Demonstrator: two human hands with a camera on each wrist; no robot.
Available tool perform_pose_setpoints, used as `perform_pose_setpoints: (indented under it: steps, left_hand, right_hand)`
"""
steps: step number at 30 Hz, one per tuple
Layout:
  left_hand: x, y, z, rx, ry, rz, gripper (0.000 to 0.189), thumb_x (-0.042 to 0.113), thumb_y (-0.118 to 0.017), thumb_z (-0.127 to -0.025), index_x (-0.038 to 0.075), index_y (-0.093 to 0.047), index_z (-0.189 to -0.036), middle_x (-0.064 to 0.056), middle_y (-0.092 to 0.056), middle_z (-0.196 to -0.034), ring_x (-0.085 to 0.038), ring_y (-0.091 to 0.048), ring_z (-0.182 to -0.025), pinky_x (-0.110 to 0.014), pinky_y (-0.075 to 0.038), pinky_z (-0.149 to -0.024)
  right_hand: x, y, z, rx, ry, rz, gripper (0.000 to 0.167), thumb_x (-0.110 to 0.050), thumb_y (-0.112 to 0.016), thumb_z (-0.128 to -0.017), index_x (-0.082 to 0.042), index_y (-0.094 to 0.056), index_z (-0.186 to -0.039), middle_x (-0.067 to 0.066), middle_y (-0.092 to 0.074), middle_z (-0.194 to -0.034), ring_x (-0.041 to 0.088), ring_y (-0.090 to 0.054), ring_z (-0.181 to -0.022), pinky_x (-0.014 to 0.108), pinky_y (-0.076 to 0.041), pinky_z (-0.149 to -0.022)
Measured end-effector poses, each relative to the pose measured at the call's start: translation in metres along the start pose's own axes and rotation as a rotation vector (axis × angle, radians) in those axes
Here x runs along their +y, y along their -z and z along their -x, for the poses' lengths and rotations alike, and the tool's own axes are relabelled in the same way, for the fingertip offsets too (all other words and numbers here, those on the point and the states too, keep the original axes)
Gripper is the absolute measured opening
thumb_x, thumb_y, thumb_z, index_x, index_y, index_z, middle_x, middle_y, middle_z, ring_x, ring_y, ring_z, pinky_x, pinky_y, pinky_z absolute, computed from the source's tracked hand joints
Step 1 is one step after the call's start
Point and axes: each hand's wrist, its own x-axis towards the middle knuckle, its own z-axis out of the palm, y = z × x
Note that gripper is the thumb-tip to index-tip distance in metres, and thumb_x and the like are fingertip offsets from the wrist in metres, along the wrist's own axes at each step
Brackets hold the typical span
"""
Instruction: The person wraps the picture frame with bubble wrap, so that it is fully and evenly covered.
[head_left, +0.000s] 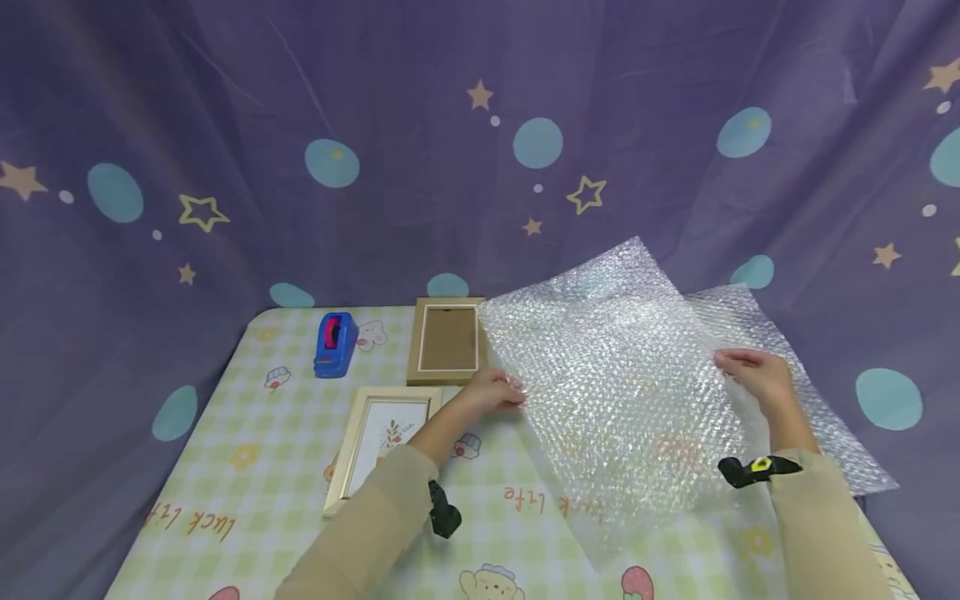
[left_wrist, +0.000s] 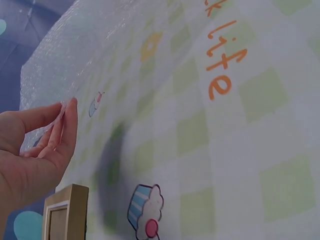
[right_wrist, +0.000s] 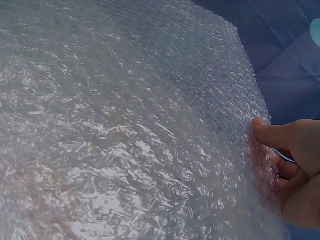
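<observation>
A clear sheet of bubble wrap [head_left: 615, 392] is stretched between both hands, tilted over the right half of the table. At its left edge my left hand [head_left: 491, 392] pinches it between thumb and fingertips, as the left wrist view also shows with the left hand [left_wrist: 42, 140]. My right hand [head_left: 757, 379] pinches the opposite edge; in the right wrist view the thumb lies on top of the bubble wrap [right_wrist: 150, 135] and the fingers of the right hand [right_wrist: 295, 165] show behind it. A second bubble wrap sheet [head_left: 795, 375] lies beneath, partly hidden.
A wooden picture frame [head_left: 412, 342] with a brown panel lies at the table's back edge. Closer in is a pale frame [head_left: 345, 467] holding a plant print, partly covered by the left forearm. A blue tape dispenser [head_left: 335, 346] stands at back left on the checked tablecloth [head_left: 277, 433].
</observation>
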Motion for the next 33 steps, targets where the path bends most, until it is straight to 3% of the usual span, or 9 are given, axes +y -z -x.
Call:
perform_pose_setpoints:
  steps: [5, 10, 18, 25, 33]
  left_hand:
    - [-0.008, 0.005, -0.001, -0.007, 0.022, -0.022, 0.028, -0.007, -0.066, -0.081, -0.011, -0.058, -0.107, -0.009, -0.065, -0.085, -0.009, -0.065, -0.067, -0.027, -0.061, -0.077]
    - [-0.016, 0.007, -0.004, 0.023, 0.061, -0.043, 0.027, -0.006, -0.065, -0.082, -0.009, -0.059, -0.108, -0.013, -0.067, -0.089, -0.013, -0.068, -0.07, -0.029, -0.061, -0.079]
    - [-0.026, 0.001, -0.007, 0.098, 0.08, -0.053, 0.022, -0.01, -0.069, -0.077, -0.009, -0.061, -0.097, -0.012, -0.067, -0.078, -0.013, -0.07, -0.063, -0.025, -0.061, -0.069]
    - [-0.03, -0.005, -0.004, 0.135, 0.058, -0.116, 0.016, -0.008, -0.07, -0.077, -0.006, -0.062, -0.09, -0.003, -0.061, -0.069, -0.007, -0.066, -0.056, -0.021, -0.06, -0.066]
    - [-0.028, -0.009, -0.004, 0.171, 0.058, -0.076, 0.016, -0.011, -0.07, -0.075, -0.011, -0.062, -0.09, -0.002, -0.057, -0.065, -0.008, -0.066, -0.054, -0.022, -0.061, -0.064]
  right_hand:
    - [0.007, -0.005, -0.011, -0.069, 0.028, 0.015, 0.017, -0.034, -0.064, -0.091, -0.02, -0.066, -0.102, -0.036, -0.058, -0.074, -0.015, -0.056, -0.071, 0.007, -0.05, -0.067]
    - [0.012, -0.015, -0.018, -0.055, 0.029, -0.017, 0.018, -0.033, -0.068, -0.089, -0.018, -0.07, -0.099, -0.03, -0.063, -0.074, -0.014, -0.057, -0.07, 0.008, -0.05, -0.065]
    - [0.012, -0.027, -0.026, -0.018, 0.019, 0.138, 0.052, -0.033, -0.065, -0.091, 0.01, -0.06, -0.12, -0.031, -0.057, -0.07, -0.013, -0.053, -0.066, 0.011, -0.049, -0.063]
    - [0.02, -0.031, -0.029, 0.012, 0.012, 0.283, 0.049, -0.036, -0.063, -0.091, 0.007, -0.064, -0.114, -0.012, -0.069, -0.076, -0.008, -0.05, -0.064, 0.016, -0.045, -0.061]
    - [0.024, -0.037, -0.033, 0.05, -0.005, 0.311, 0.045, -0.034, -0.064, -0.09, 0.005, -0.066, -0.113, -0.011, -0.068, -0.073, -0.004, -0.051, -0.064, 0.016, -0.044, -0.058]
